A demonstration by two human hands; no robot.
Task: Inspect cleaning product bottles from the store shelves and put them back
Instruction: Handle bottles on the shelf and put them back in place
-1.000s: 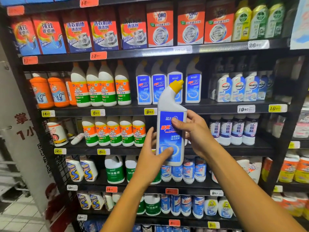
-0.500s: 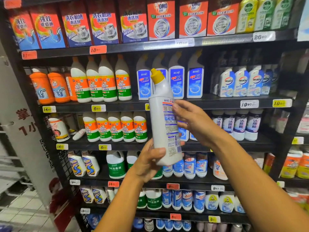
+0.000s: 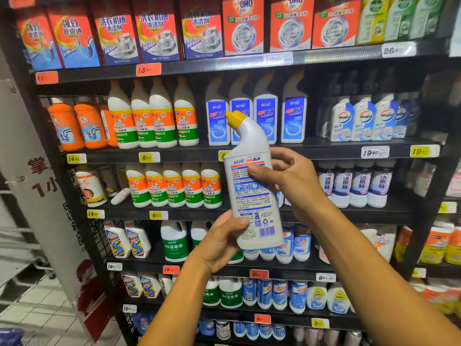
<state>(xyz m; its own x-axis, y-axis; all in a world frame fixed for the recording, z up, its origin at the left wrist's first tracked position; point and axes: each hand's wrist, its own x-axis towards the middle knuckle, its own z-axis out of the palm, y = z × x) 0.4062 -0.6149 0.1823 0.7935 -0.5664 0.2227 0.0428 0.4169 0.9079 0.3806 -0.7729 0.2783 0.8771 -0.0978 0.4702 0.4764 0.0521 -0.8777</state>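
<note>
Black metal shelving point(image 3: 249, 64) filled the wall. A pale tiled floor point(image 3: 37, 318) lay lower left, beside a white banner point(image 3: 32, 191).

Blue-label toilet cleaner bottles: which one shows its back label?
The held bottle, gripped by left hand and right hand; the shelf row behind faces front.

Two hands are holding one white toilet-cleaner bottle point(image 3: 252, 193) with a yellow cap. Behind it, four matching blue-labelled bottles point(image 3: 265, 116) are standing on the shelf, beside four tall Mr Muscle bottles point(image 3: 159, 121) and at least two orange drain-cleaner bottles point(image 3: 77, 126). One shelf down, five Mr Muscle bottles point(image 3: 174, 186) are standing in a row. Three OMO boxes point(image 3: 290, 23) are sitting on top.
</note>
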